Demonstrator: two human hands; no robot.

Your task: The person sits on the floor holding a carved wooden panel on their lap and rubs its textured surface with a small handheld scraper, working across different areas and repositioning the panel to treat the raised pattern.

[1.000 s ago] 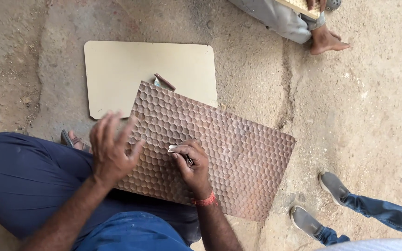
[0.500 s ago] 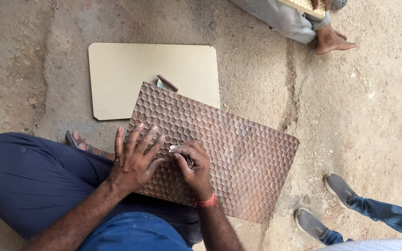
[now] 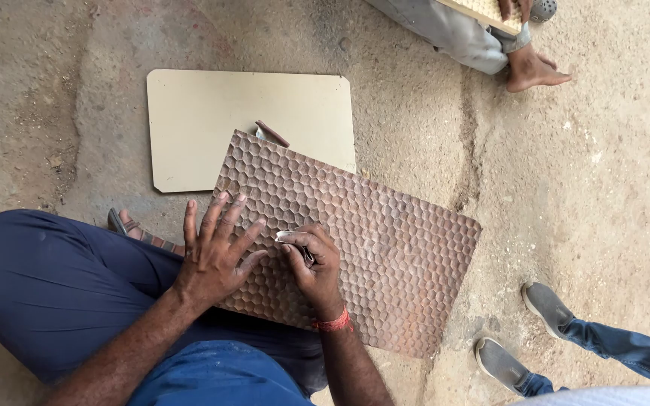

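A brown board carved with a honeycomb pattern (image 3: 385, 248) lies tilted over my lap and the ground. My left hand (image 3: 216, 252) rests flat on its near left part, fingers spread. My right hand (image 3: 314, 263) sits beside it on the board, fingers pinched on a small pale folded piece, likely sandpaper (image 3: 286, 236), pressed against the carved surface. A red thread is tied round my right wrist.
A plain cream board (image 3: 212, 124) lies on the dirt floor behind the carved one, with a small brown stick (image 3: 272, 134) at their overlap. A seated person's bare foot (image 3: 536, 71) is at top right. Another person's grey shoes (image 3: 547, 304) stand at lower right.
My left hand has come down from a raised spot at the board's left edge and now lies flat on the carving next to my right hand. The right hand has barely moved.
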